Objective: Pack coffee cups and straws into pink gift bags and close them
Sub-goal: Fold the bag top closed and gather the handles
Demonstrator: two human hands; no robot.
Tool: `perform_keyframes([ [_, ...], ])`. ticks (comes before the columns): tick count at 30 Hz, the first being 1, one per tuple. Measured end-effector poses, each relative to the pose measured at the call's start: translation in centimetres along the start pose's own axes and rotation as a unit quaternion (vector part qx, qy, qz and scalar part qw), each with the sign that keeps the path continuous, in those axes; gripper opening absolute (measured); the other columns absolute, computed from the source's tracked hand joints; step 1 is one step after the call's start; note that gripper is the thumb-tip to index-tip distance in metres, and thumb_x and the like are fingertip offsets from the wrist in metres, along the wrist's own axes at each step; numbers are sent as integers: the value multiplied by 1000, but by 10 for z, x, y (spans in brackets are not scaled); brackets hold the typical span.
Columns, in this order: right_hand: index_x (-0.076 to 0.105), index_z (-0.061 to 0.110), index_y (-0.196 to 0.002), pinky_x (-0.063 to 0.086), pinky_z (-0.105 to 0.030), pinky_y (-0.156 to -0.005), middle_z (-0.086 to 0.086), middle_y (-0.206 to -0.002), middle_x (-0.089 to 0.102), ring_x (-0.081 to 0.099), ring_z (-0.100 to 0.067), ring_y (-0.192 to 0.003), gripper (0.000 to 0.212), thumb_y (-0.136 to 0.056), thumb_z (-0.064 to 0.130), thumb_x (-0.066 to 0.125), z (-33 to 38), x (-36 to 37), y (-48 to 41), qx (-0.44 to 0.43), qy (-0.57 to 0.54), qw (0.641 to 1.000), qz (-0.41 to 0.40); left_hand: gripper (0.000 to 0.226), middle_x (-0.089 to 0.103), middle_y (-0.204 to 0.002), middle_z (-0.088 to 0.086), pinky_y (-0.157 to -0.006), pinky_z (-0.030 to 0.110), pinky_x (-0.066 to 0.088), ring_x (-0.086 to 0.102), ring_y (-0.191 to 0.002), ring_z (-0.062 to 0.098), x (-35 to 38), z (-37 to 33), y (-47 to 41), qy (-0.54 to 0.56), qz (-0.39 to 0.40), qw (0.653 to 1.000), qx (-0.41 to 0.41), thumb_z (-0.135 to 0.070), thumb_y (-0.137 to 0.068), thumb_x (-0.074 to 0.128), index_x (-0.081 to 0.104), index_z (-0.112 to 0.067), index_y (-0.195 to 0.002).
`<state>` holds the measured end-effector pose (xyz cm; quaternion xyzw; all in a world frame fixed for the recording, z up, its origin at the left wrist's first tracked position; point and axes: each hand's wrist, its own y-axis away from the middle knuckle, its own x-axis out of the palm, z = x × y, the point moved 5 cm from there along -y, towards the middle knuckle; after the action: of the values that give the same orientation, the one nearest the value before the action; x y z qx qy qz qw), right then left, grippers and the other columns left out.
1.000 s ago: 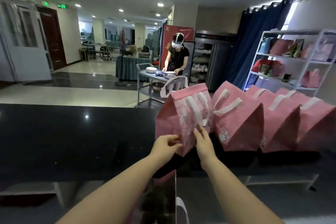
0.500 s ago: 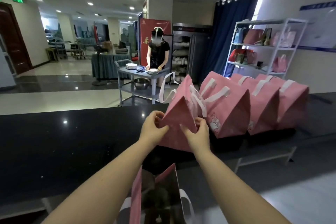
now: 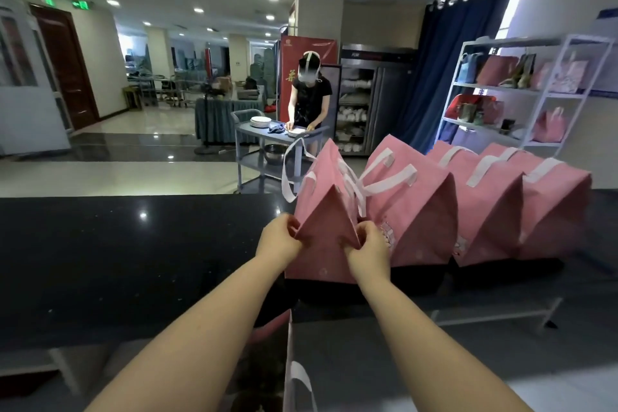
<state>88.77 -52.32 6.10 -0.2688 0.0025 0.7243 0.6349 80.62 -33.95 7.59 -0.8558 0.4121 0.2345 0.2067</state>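
Observation:
A pink gift bag [image 3: 322, 211] with white handles stands on the black counter [image 3: 133, 244], its top folded into a peak. My left hand [image 3: 279, 239] pinches the left corner of its side fold. My right hand [image 3: 368, 249] pinches the right corner. Right of it, three more closed pink bags [image 3: 418, 207] [image 3: 491, 204] [image 3: 555, 211] stand in a row, touching one another. An open pink bag [image 3: 287, 361] sits below the counter between my forearms; its contents are dark and unclear. No cups or straws are visible.
Beyond the counter a person [image 3: 309, 94] works at a grey cart [image 3: 264, 144] with plates. A white shelf [image 3: 521, 94] with bags stands at the right by a dark blue curtain. The counter's left half is bare black stone.
The bag turned from its broad face to its narrow side toward me. Both hands shifted to the corners of its side fold, and the view swung slightly.

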Motion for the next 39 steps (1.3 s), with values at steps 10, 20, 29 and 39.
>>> perform_keyframes([
  [10, 62, 20, -101, 44, -29, -71, 2, -99, 66, 62, -21, -87, 22, -89, 5, 53, -25, -27, 2, -80, 27, 996, 37, 14, 64, -71, 3, -61, 39, 57, 65, -64, 25, 13, 12, 19, -14, -83, 994, -64, -5, -71, 62, 56, -17, -67],
  [20, 32, 28, -148, 39, -19, -77, 5, -155, 30, 53, -17, -117, 59, -93, 12, 48, -52, -39, 7, -87, 74, 992, 60, 29, 65, -81, -10, -61, 21, 47, 62, -77, 8, 55, 0, 23, 22, -87, 995, -30, -5, -79, 65, 58, -34, -81],
  [29, 52, 21, -131, 44, -26, -89, 4, -137, 45, 48, -16, -123, 43, -90, 9, 54, -31, -51, 17, -129, 24, 990, 54, 30, 63, -93, -9, -76, 29, 53, 62, -88, 11, 32, -15, 36, -28, -54, 998, -12, -14, -79, 75, 59, -32, -98],
  [39, 63, 38, -110, 44, -23, -94, 20, -111, 57, 52, -7, -113, 44, -85, 2, 57, 30, 15, 79, -270, -34, 896, 351, 41, 58, -120, -9, -92, 37, 49, 54, -111, 11, -73, -15, 145, -191, -71, 978, -40, -26, -81, 73, 58, -43, -115],
])
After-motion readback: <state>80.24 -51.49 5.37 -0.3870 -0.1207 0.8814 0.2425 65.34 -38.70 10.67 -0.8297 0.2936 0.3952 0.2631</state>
